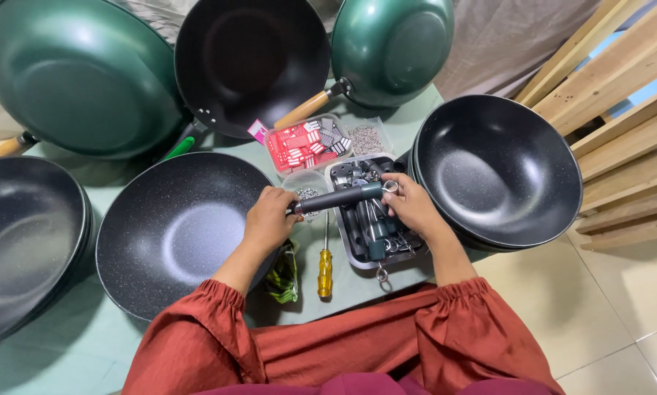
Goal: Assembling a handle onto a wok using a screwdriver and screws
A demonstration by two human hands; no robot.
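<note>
Both hands on dark pan handle (341,197): left hand (270,217) pinches its near end, right hand (410,205) grips the ringed end. Parts tray (343,252) sits below, at table's front edge; yellow screwdriver (325,271) just beside it.

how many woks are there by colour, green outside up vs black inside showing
Green woks, outer side showing: 2 (large one top left, smaller one top centre-right)
Black woks, inside showing: 4 (top centre, far left, beside the left hand, right)
Total: 6

place: cookware assembly workshop | cues: many woks (498,170), handle tray (343,241), screwdriver (325,271)
</note>
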